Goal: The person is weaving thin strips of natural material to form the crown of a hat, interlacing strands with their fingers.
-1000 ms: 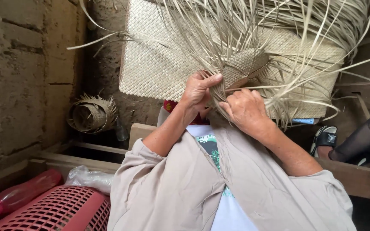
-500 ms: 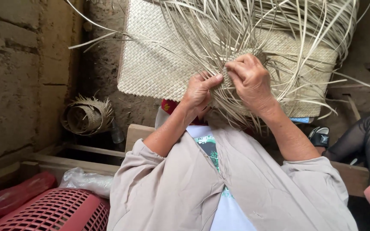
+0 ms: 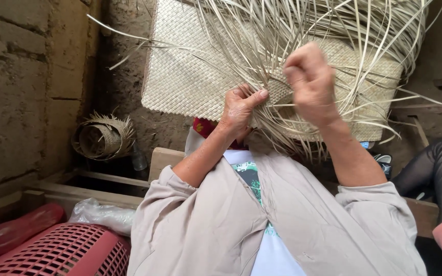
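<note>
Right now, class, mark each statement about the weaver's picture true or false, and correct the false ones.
1. The left hand presses on the woven mat where the loose strips begin. True.
2. The right hand lies flat on the mat. False: it is raised in a closed grip among the strips.
3. A red plastic basket sits at the lower left. True.
4. The small unfinished woven piece on the ground lies to the right of the person. False: it lies at the left, near the wall.
5. The mat is dark green. False: it is pale straw colour.
</note>
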